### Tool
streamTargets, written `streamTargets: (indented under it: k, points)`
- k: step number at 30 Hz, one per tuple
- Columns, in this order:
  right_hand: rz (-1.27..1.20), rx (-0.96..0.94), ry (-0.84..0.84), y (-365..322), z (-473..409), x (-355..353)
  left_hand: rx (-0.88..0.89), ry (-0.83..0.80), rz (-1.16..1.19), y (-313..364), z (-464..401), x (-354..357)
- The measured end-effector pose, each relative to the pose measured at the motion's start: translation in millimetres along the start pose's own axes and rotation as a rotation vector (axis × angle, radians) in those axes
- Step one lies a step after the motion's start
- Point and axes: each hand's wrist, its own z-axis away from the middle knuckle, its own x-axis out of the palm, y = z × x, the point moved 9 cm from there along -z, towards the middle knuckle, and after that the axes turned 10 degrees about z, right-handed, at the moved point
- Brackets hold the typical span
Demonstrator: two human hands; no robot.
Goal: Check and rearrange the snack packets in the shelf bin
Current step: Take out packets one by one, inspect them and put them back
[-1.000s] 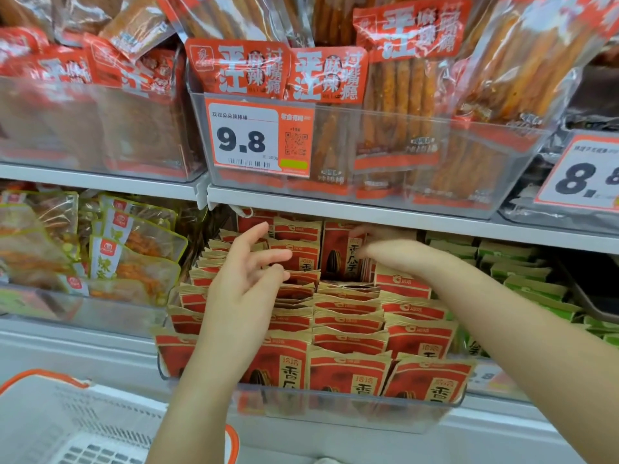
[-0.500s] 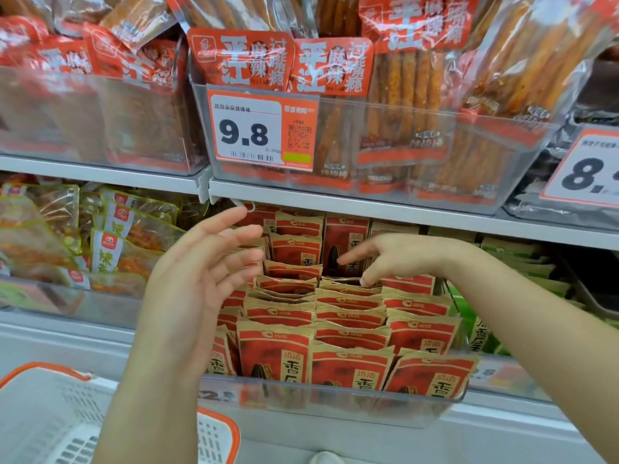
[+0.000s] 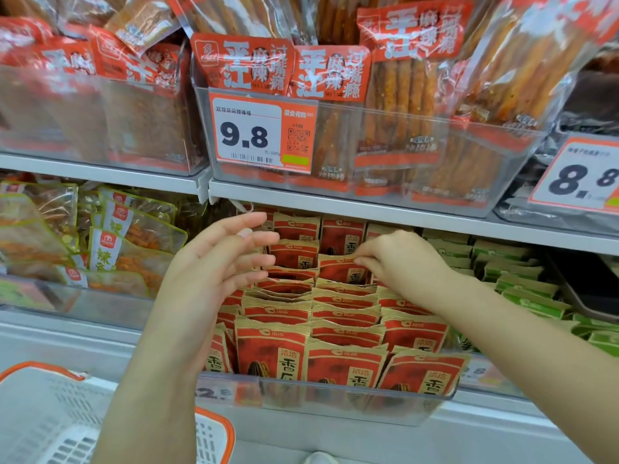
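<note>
A clear shelf bin (image 3: 321, 401) on the lower shelf holds several rows of red and tan snack packets (image 3: 341, 366) standing upright. My right hand (image 3: 398, 262) reaches over the back rows and pinches the top edge of one red packet (image 3: 341, 271) between thumb and fingers. My left hand (image 3: 214, 266) hovers at the bin's left side, fingers spread and straight, palm facing right, holding nothing. It hides part of the left column of packets.
The shelf above carries clear bins of long spicy-stick bags with a 9.8 price tag (image 3: 263, 133) and an 8.8 tag (image 3: 582, 175). Green packets (image 3: 522, 289) fill the bin to the right, yellow-edged bags (image 3: 110, 246) the left. A white and orange basket (image 3: 67, 420) sits below left.
My right hand drew back from the deep rear of the bin and now pinches a packet in the back rows. My left hand rose and shifted slightly left, staying spread.
</note>
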Motion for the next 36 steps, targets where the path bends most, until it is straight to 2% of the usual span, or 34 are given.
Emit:
streamTargets:
  k: [2, 5, 10, 13, 16, 20, 22, 24, 27, 36]
  points:
    - [0.109, -0.070, 0.096, -11, 16, -16, 0.003, 0.003, -0.014, 2, 0, 1]
    - [0.089, -0.136, 0.302, -22, 39, -52, 0.017, 0.016, -0.028, 2, 1, 3]
    - [-0.107, -0.112, 0.653, -21, 68, -129, 0.047, -0.028, -0.037, 5, 4, 16]
    - [-0.370, -0.036, 0.758, -10, 69, -157, 0.058, -0.132, -0.096, 5, 8, 29]
    - [-0.801, 0.014, 0.717, -3, 57, -158, 0.053, -0.192, -0.072, 6, 14, 40]
    - [-1.154, 0.125, 0.638, -8, 41, -138, 0.002, -0.156, -0.013, 0, 19, 33]
    - [-1.354, 0.206, 0.483, -17, 32, -111, -0.017, -0.104, 0.025, -3, 17, 24]
    - [-1.510, 0.208, 0.300, -36, 26, -84, -0.021, -0.051, 0.079, -3, 15, 15]
    - [-1.608, 0.157, 0.166, -63, 26, -59, -0.023, -0.005, 0.117, -3, 12, 6]
    - [-1.728, 0.157, 0.121, -78, 37, -33, -0.044, 0.009, 0.068, -13, 12, -7]
